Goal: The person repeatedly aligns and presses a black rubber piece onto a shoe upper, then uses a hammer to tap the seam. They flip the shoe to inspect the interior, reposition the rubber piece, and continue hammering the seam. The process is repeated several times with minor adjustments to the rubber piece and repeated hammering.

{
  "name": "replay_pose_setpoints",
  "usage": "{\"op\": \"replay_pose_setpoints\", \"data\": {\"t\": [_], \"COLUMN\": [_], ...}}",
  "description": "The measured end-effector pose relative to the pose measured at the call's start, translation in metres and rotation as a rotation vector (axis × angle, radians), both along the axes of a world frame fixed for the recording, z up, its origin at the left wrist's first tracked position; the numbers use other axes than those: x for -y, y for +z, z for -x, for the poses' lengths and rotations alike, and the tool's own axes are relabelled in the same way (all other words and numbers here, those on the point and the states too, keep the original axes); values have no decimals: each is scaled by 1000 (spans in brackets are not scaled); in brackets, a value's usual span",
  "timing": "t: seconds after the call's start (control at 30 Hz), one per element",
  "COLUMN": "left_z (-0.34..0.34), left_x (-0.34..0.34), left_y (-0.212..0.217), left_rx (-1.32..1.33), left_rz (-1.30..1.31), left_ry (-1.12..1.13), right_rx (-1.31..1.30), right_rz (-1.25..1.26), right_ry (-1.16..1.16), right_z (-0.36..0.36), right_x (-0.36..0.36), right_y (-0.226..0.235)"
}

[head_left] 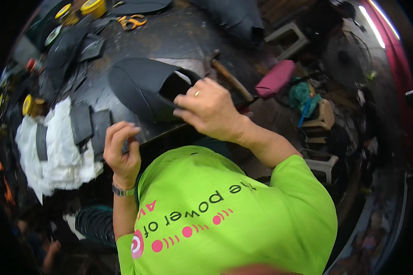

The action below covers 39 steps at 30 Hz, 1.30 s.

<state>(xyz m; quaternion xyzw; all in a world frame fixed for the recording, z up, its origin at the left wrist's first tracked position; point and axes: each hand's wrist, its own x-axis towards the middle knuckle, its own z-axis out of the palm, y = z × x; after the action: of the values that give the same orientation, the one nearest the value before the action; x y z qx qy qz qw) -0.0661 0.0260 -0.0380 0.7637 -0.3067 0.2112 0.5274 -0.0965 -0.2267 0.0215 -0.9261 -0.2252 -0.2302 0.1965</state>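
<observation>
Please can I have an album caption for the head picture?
Right hand at the opening of a hollow, black, seamed piece; left hand near the dark table.

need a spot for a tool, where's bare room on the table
The widest patch of tabletop lies between the orange-handled pliers, the curved black piece and the hammer. A narrower one separates that piece from the black scraps. The left end is crowded: scraps, white sheets, yellow tubs.

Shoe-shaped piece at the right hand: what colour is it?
The piece is plain black or very dark grey, shown in the head view.
</observation>
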Motion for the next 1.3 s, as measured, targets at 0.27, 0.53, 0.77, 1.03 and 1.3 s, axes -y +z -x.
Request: {"op": "replay_pose_setpoints", "data": {"t": [0.27, 0.53, 0.77, 1.03, 1.3], "left_z": [-8, -15, -22, -37, -37], "left_x": [22, 27, 32, 44, 48], "left_y": [-20, -25, -26, -31, -28], "left_rx": [-112, -110, -98, -167, -206], "left_rz": [5, -177, -226, -233, -361], "left_ry": [-120, -149, -145, -13, 14], "right_rx": [403, 229, 5, -59, -285], "right_rz": [-46, -232, -84, -104, -475], "right_ry": [-581, -722, -779, -728, -328], "right_z": [-10, -36, -79, -74, -281], "right_x": [159, 215, 216, 159, 98], "right_y": [-34, -76, -86, 4, -56]}}
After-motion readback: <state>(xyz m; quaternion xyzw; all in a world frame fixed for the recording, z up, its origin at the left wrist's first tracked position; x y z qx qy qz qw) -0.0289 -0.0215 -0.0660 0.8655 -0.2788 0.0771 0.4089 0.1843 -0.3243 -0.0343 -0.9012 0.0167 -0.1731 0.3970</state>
